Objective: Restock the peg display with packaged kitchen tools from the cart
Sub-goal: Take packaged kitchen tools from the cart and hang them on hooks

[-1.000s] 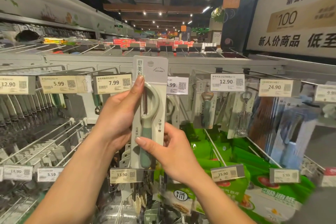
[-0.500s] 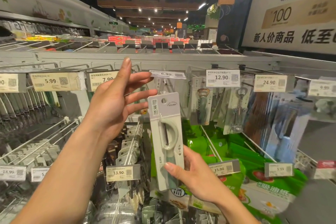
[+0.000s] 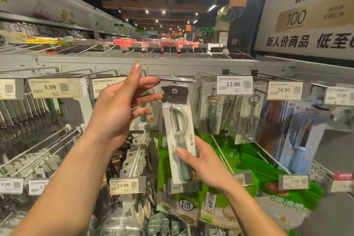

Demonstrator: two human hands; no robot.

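Task thing: peeler pack [image 3: 179, 126]. Light, stiff card with slick plastic blister, likely to bend if squeezed mid-length. Best held low on card edges, leaving hang hole [image 3: 174, 90] free for peg. Pack upright, header just under tilted-up price tag [image 3: 177, 78], left of 12.90 label [image 3: 234, 84]. Right hand [image 3: 206, 165] pinches lower part, thumb across front, fingers behind. Left hand [image 3: 118, 109] spread wide, holds nothing, fingertips at tag edge, probably touching it. Hole on peg or not: cannot tell, header in shadow.
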